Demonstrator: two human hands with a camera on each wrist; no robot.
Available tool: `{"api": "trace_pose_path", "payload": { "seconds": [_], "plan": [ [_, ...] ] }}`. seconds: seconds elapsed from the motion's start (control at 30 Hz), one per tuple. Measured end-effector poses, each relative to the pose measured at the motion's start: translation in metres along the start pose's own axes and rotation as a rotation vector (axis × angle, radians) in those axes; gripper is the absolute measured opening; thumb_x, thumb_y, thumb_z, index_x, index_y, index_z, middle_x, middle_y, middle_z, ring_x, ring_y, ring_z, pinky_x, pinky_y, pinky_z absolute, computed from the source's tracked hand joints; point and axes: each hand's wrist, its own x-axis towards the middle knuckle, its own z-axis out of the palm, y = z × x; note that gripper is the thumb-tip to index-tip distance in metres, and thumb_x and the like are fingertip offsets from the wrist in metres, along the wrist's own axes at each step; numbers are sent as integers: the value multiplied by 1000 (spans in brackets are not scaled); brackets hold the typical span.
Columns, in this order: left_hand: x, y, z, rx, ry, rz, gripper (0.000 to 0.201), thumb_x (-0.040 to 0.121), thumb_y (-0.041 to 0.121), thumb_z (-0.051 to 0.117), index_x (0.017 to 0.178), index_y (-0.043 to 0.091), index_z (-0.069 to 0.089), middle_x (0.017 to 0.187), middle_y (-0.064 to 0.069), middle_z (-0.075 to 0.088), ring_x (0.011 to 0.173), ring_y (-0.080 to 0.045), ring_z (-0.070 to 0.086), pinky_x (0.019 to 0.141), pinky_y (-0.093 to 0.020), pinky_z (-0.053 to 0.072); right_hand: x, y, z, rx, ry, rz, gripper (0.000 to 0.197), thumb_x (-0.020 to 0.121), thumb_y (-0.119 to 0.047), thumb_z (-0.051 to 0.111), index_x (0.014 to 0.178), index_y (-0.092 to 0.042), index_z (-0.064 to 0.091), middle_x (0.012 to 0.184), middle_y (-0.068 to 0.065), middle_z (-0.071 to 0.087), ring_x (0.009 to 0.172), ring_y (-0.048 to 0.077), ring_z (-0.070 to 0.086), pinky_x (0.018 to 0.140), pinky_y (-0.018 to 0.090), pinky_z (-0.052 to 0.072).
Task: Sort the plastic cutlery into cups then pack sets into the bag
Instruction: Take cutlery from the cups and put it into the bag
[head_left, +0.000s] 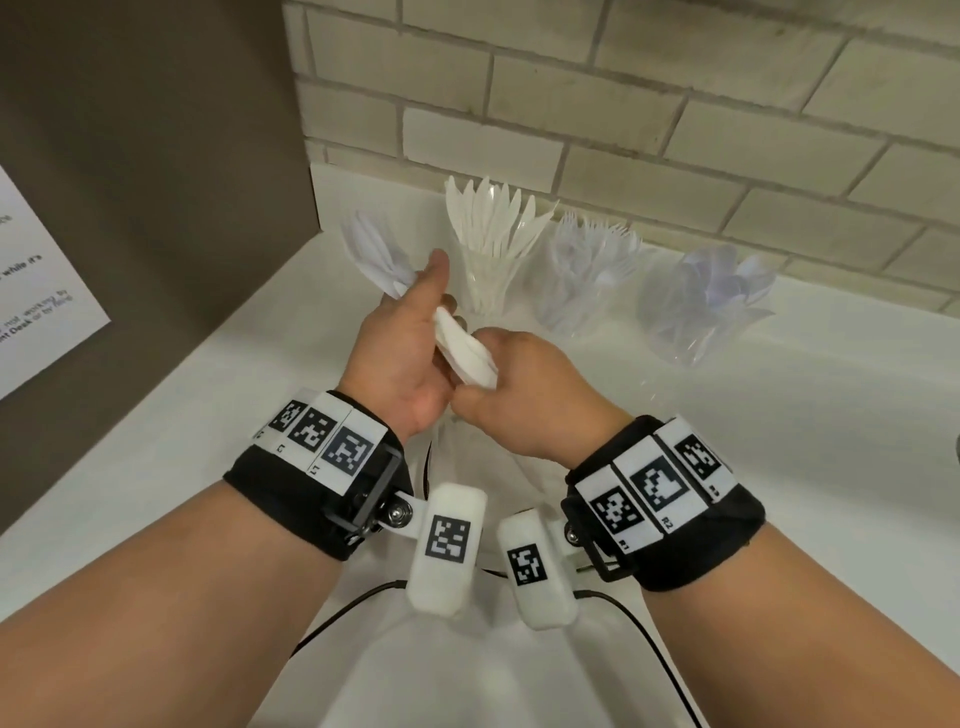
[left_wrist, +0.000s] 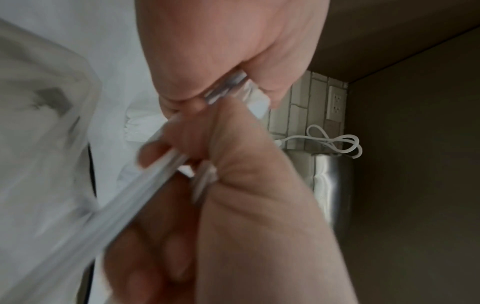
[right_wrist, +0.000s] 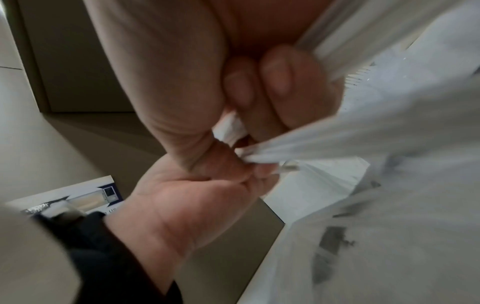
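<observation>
A white plastic bag (head_left: 483, 452) hangs below my two hands over the counter. My left hand (head_left: 415, 338) and right hand (head_left: 519, 384) meet above it, and each grips the bag's twisted white handles (head_left: 465, 348). In the left wrist view a stretched handle strip (left_wrist: 130, 195) runs blurred through the fingers of my left hand (left_wrist: 233, 185). The right wrist view shows gathered bag plastic (right_wrist: 272, 156) pinched where both hands meet. Behind them stand cups of white knives (head_left: 488, 228), clear forks (head_left: 587, 260) and clear spoons (head_left: 711, 291). White cutlery (head_left: 374, 254) fans out behind my left hand, its cup hidden.
A brown panel (head_left: 156, 156) with a paper sign (head_left: 36, 291) walls off the left. A brick wall (head_left: 675, 104) backs the white counter (head_left: 182, 467). Black cables (head_left: 337, 608) hang under my wrists. A wall outlet (left_wrist: 336, 102) and a looped white cord (left_wrist: 335, 142) show in the left wrist view.
</observation>
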Motion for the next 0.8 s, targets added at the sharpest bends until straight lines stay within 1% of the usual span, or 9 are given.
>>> {"api": "trace_pose_path", "payload": {
  "seconds": [0.07,0.13,0.2,0.33,0.43,0.5,0.57,0.67,0.8],
  "plan": [
    [6,5,-2,-102,43,18,29,86,44,64,78,20,50,57,5,38,50,-10,37,56,-25,37,-1,6,0,2,-46,32,15,85,-15,56,75,-23,48,68,-8,49,58,5,46,50,19,33],
    [12,9,-8,-129,97,27,33,88,51,58,77,21,48,55,6,37,48,-10,36,54,-26,36,0,13,-7,69,-2,83,15,88,-17,53,77,-25,48,69,-6,51,58,7,47,51,22,34],
    [15,11,-15,-73,149,43,35,89,54,52,77,22,47,54,6,38,47,-10,36,50,-25,35,6,16,-24,225,118,130,6,91,-20,52,85,-21,52,70,-5,54,55,8,47,50,22,33],
    [14,9,-24,-44,157,20,36,91,54,49,74,22,46,54,6,37,44,-10,34,47,-24,33,37,14,-67,498,362,128,12,98,-24,47,93,-14,52,70,3,55,52,15,47,46,29,40],
    [14,9,-26,-86,115,-20,37,91,55,49,73,22,46,54,6,37,44,-10,34,48,-24,34,73,7,-88,598,511,53,10,100,-22,43,93,-17,48,73,3,54,65,16,57,63,39,54],
    [15,10,-27,-83,65,-44,34,92,51,49,75,22,46,56,6,38,46,-10,35,51,-25,34,100,2,-94,736,556,-13,11,101,-17,40,92,-22,45,75,6,54,69,22,63,67,41,53],
    [16,13,-26,-33,7,-58,26,94,42,49,77,22,48,58,5,39,49,-10,38,53,-26,34,126,1,-94,808,607,-86,15,100,-11,40,93,-23,44,74,7,53,62,22,60,66,38,50],
    [19,18,-28,51,-45,-37,17,98,26,47,83,19,50,61,3,42,51,-10,41,52,-26,37,161,9,-87,757,714,-156,15,98,-7,44,100,-21,45,77,0,50,58,9,54,71,33,56],
    [24,24,-32,72,-49,-17,10,95,21,48,92,13,54,62,0,43,51,-11,42,51,-27,38,198,27,-72,694,774,-146,13,97,-10,47,105,-19,47,84,-2,53,56,0,57,74,40,59]
  ]
}}
